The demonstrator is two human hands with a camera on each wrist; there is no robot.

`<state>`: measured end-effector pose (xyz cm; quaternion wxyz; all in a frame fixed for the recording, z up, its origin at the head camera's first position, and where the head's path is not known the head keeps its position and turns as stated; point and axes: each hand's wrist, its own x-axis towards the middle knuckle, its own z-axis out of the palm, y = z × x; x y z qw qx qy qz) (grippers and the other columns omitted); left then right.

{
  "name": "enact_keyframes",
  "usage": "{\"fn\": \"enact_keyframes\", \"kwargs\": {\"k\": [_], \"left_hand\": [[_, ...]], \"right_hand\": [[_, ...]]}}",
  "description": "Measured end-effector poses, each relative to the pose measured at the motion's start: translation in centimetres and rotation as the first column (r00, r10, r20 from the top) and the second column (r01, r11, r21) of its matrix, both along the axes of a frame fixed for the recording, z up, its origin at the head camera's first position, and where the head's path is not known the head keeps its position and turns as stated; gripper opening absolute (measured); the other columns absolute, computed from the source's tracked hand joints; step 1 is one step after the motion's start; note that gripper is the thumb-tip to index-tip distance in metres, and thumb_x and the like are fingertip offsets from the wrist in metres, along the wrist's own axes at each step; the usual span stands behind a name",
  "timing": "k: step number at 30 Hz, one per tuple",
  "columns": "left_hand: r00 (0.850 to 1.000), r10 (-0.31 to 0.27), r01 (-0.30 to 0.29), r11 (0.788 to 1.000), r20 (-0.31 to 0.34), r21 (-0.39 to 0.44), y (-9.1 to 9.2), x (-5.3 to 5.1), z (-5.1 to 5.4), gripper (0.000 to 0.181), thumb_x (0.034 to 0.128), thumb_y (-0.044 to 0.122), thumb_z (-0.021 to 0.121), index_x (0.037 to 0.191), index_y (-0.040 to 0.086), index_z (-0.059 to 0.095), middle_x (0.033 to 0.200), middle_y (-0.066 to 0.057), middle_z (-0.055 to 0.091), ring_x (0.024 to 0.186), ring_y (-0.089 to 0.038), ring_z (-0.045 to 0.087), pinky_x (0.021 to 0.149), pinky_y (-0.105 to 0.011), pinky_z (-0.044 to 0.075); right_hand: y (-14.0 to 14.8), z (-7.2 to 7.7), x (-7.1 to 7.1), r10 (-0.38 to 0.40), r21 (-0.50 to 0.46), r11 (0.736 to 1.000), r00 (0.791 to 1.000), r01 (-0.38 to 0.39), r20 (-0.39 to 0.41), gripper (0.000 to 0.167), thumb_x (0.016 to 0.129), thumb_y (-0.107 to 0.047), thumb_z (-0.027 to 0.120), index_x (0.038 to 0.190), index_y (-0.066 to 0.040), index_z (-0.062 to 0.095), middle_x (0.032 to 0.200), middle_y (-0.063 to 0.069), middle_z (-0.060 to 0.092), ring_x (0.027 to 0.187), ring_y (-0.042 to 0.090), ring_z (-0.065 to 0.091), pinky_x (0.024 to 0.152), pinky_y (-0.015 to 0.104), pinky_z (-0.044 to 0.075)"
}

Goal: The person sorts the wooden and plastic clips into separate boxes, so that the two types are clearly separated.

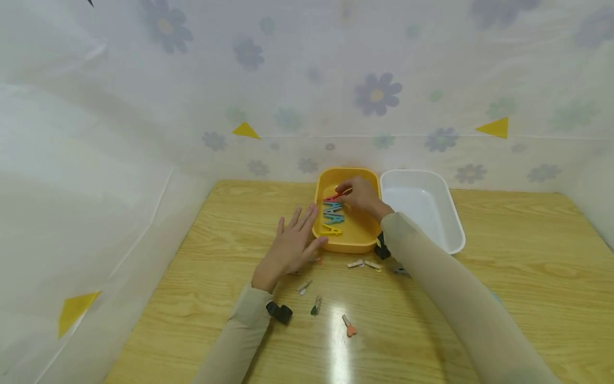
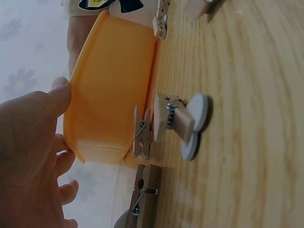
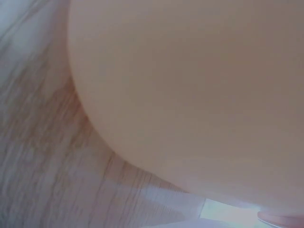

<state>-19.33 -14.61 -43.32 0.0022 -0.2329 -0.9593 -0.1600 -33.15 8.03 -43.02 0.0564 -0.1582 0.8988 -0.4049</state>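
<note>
My right hand (image 1: 360, 194) reaches into the yellow tray (image 1: 357, 248) and pinches a red clothespin (image 1: 332, 199) by its end. Below that clothespin, several blue and grey clothespins (image 1: 333, 218) lie in a column on the tray floor. A yellow clothespin (image 1: 332, 230) ends the column near the front. With fingers spread, my left hand (image 1: 289, 248) touches the tray's left rim; in the left wrist view its thumb (image 2: 60, 95) lies against the rim. In the right wrist view a blurred pale surface (image 3: 190, 95) hides nearly everything, including the fingers.
A white tray (image 1: 455, 234) stands right of the yellow one. Small wooden clothespins with decorations lie on the table before the trays, among them one with an orange heart (image 1: 351, 330) and one with a green piece (image 1: 314, 309). A flowered sheet (image 1: 307, 80) hangs behind.
</note>
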Motion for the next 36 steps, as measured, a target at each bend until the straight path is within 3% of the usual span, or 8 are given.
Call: {"fn": "enact_keyframes", "kwargs": {"k": [10, 19, 27, 36], "left_hand": [[1.0, -0.009, 0.009, 1.0, 0.011, 0.01, 0.2, -0.1, 0.0, 0.078, 0.1073, 0.062, 0.03, 0.166, 0.019, 0.002, 0.172, 0.0, 0.007, 0.158, -0.028, 0.003, 0.12, -0.067, 0.006], [1.0, -0.018, 0.018, 1.0, -0.015, 0.014, 0.1, -0.7, -0.5, 0.079, 0.1077, 0.06, 0.033, 0.167, 0.013, 0.01, 0.172, -0.001, 0.009, 0.157, -0.034, 0.008, 0.118, -0.07, 0.008], [1.0, -0.018, 0.018, 1.0, -0.008, 0.014, -0.3, -1.2, -0.4, 0.078, 0.1083, 0.058, 0.034, 0.167, 0.014, 0.007, 0.172, -0.002, 0.007, 0.158, -0.032, 0.005, 0.118, -0.07, 0.006], [1.0, -0.012, 0.012, 1.0, -0.004, 0.007, -0.9, -1.3, -0.1, 0.079, 0.1074, 0.06, 0.033, 0.167, 0.014, 0.008, 0.172, 0.0, 0.005, 0.157, -0.03, 0.003, 0.119, -0.07, 0.007]], "right_hand": [[0.3, 0.8, 0.1, -0.033, -0.013, 0.999, 0.999, 0.034, 0.016, 0.027, 0.1, -0.008, 0.066, 0.125, 0.003, 0.07, 0.124, 0.018, 0.068, 0.112, 0.034, 0.063, 0.099, 0.045, 0.053], [0.7, 2.3, 0.6, -0.001, -0.039, 0.999, 0.996, -0.003, -0.091, 0.026, 0.1, -0.009, 0.066, 0.121, 0.005, 0.072, 0.12, 0.02, 0.071, 0.11, 0.036, 0.067, 0.094, 0.046, 0.056], [1.8, 4.6, 3.3, 0.036, -0.097, 0.994, 0.987, -0.051, -0.156, 0.026, 0.101, -0.013, 0.066, 0.122, 0.0, 0.072, 0.121, 0.017, 0.071, 0.108, 0.035, 0.068, 0.091, 0.049, 0.057], [4.4, 6.2, 6.5, 0.038, -0.135, 0.988, 0.973, -0.07, -0.227, 0.025, 0.1, -0.013, 0.068, 0.123, -0.004, 0.073, 0.119, 0.013, 0.072, 0.105, 0.029, 0.069, 0.089, 0.048, 0.057]]}}
